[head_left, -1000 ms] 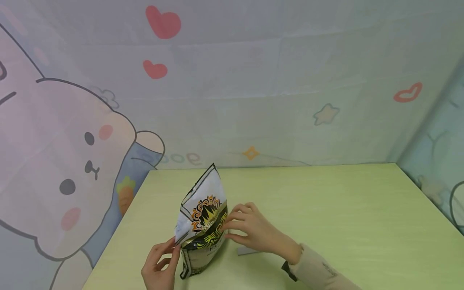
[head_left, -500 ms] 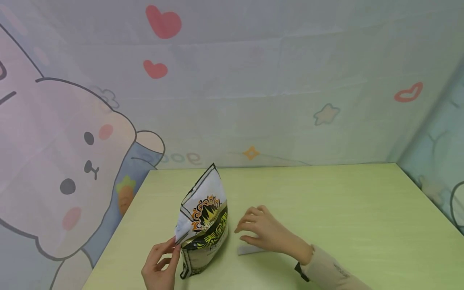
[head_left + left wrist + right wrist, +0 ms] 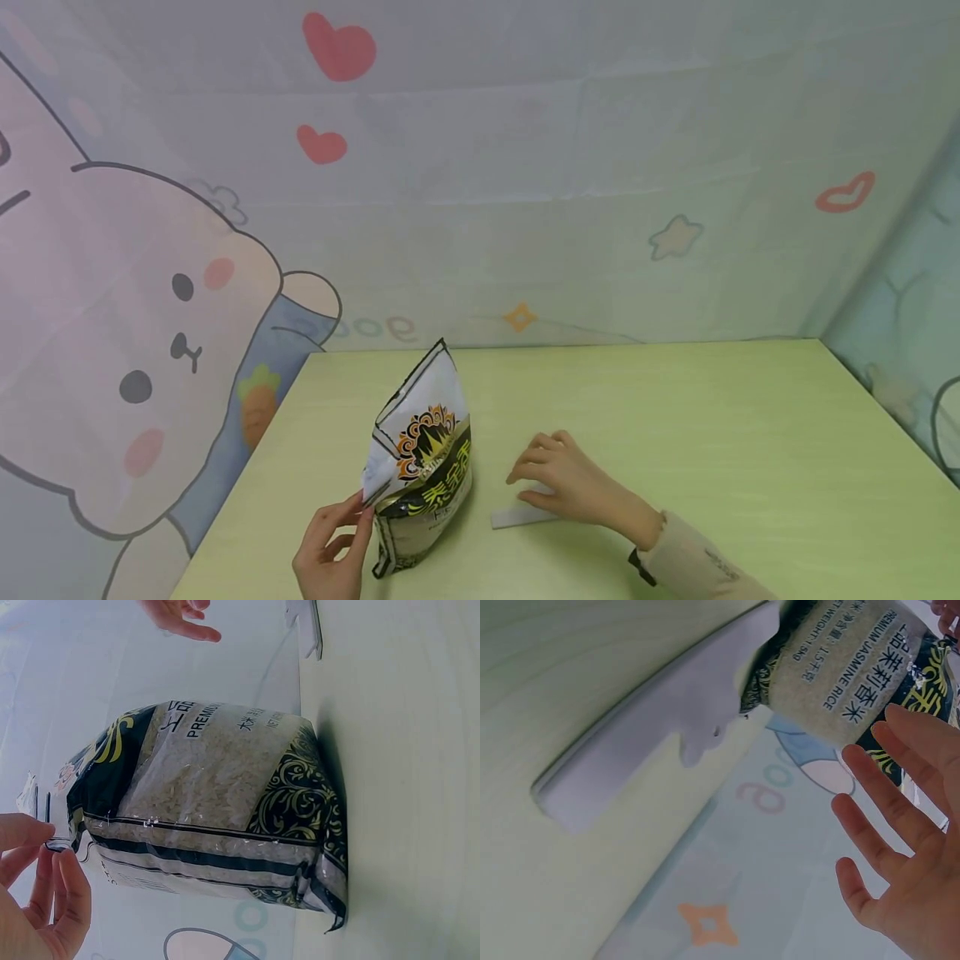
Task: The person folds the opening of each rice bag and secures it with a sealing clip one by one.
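A clear-and-black bag of jasmine rice [image 3: 431, 492] stands upright on the table, its white upper part leaning toward the back. My left hand [image 3: 333, 546] pinches the bag's left edge between thumb and fingers; the pinched fold shows in the left wrist view beside the fingertips [image 3: 66, 862]. Right of the bag, my right hand [image 3: 570, 483] hovers with fingers spread and loosely bent, holding nothing. Below it lies a long, flat, pale lilac bar [image 3: 660, 712] with a small rounded lobe on one side, partly covered by the hand in the head view.
The pale green table [image 3: 675, 417] reaches back to a printed cloth backdrop [image 3: 480, 167] with a cartoon rabbit, hearts and stars. Another stretch of printed cloth [image 3: 915, 333] hangs along the right side.
My right hand has let go of the bag's right side and moved right, over the lilac bar, uncovering more of it. My left hand and the bag have stayed in place.
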Motion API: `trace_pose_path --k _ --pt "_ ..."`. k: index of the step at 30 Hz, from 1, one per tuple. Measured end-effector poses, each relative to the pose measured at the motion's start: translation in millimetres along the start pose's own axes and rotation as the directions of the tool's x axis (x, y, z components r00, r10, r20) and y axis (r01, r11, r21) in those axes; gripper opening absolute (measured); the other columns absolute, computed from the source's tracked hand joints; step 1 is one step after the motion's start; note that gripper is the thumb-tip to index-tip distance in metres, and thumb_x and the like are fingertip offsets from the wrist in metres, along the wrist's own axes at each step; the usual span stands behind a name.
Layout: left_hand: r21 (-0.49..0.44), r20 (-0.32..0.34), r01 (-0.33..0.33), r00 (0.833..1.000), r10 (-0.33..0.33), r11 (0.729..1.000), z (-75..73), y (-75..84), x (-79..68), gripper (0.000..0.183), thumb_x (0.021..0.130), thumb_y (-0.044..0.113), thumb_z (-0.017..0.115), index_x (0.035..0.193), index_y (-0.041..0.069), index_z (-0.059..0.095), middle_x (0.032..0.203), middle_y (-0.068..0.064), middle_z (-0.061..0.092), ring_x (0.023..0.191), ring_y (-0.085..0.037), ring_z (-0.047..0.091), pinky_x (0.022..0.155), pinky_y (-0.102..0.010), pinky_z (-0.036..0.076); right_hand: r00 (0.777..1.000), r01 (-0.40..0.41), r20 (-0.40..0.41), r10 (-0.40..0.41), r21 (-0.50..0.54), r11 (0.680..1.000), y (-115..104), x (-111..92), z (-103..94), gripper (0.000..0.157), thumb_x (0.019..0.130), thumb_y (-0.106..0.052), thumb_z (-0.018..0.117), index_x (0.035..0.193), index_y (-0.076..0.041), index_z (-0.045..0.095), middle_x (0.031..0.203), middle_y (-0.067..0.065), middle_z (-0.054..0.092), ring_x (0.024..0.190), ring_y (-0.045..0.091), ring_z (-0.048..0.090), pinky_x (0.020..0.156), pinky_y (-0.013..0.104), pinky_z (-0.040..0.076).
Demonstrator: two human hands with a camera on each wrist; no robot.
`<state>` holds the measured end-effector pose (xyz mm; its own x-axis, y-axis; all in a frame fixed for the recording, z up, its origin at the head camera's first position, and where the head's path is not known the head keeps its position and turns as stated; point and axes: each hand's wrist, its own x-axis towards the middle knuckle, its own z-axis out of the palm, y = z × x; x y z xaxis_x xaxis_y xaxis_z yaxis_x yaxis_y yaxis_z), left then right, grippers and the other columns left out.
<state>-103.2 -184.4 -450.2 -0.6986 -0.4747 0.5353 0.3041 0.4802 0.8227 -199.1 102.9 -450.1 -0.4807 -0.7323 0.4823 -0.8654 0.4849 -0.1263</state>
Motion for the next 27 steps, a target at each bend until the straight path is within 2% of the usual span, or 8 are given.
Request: trace_pose_path --k 6,17,27 --pt "0.007 -0.001 0.002 1.0 -0.002 1.0 -0.1 -0.4 -0.1 0.023 0.079 -0.021 0.073 0.1 -0.011 0.075 0.084 0.017 0.058 0.074 0.008 0.057 0.053 -0.01 0.05 1.0 -0.003 0.022 0.004 -0.045 0.999 3.8 -6.1 2.1 0.021 0.082 -0.017 0.085 0.101 -0.017 0.076 0.099 -0.006 0.073 0.092 0.013 0.055 0.079 0.035 0.04" --pt "-0.001 -0.005 -0.012 1.0 0.012 1.0 0.1 -0.5 0.3 0.023 0.079 -0.022 0.073 0.1 -0.012 0.074 0.085 0.02 0.057 0.074 0.008 0.057 0.053 -0.01 0.05 0.987 -0.044 0.143 0.066 -0.154 0.987 8.7 -12.4 1.7 0.027 0.083 -0.027 0.085 0.106 -0.018 0.076 0.104 -0.004 0.073 0.095 0.015 0.056 0.081 0.039 0.043" --pt "-0.012 -0.002 -0.025 1.0 0.025 1.0 0.0 -0.5 0.4 0.023 0.079 -0.023 0.072 0.1 -0.014 0.073 0.085 0.021 0.057 0.074 0.008 0.057 0.053 -0.01 0.05 0.98 -0.042 0.182 0.079 -0.196 0.98 13.8 -15.6 5.0 0.036 0.08 -0.028 0.087 0.11 -0.015 0.074 0.106 0.0 0.071 0.098 0.018 0.058 0.082 0.039 0.046"
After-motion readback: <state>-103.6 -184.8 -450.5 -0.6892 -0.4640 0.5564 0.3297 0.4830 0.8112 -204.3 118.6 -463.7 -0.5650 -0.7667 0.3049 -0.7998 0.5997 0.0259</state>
